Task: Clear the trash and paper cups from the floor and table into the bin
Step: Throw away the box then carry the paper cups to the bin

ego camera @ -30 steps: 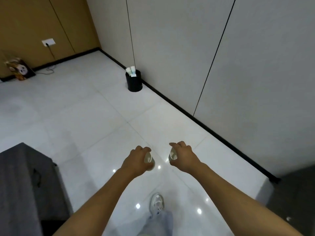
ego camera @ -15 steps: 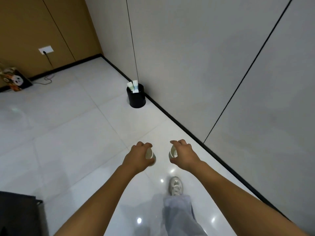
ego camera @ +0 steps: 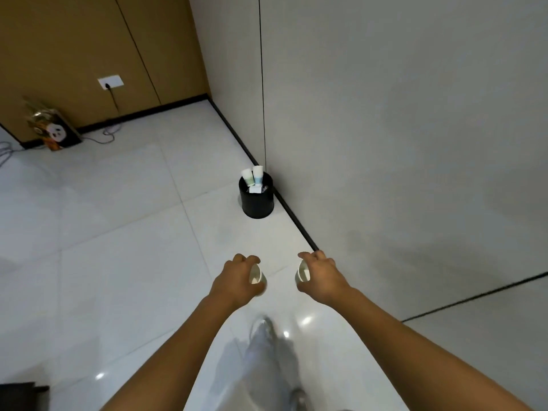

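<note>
My left hand (ego camera: 237, 277) grips a white paper cup (ego camera: 257, 277) whose open mouth faces inward. My right hand (ego camera: 321, 275) grips a second white paper cup (ego camera: 303, 274), its mouth turned toward the other cup. Both hands are held out in front of me above the white tiled floor. A black round bin (ego camera: 257, 203) stands on the floor ahead against the wall's black skirting. Paper cups (ego camera: 253, 176) and a white box stick out of its top.
A grey wall panel runs along the right with a black skirting strip (ego camera: 293, 216). A patterned bag (ego camera: 53, 132) and a cable (ego camera: 108, 133) lie by the brown wall at far left. My leg and shoe (ego camera: 262, 330) show below my hands. A dark furniture corner (ego camera: 20, 394) sits bottom left.
I have walked toward the bin, which now sits closer and lower in view. Both hands keep hold of their cups. The dark furniture at left has slid almost out of view.
</note>
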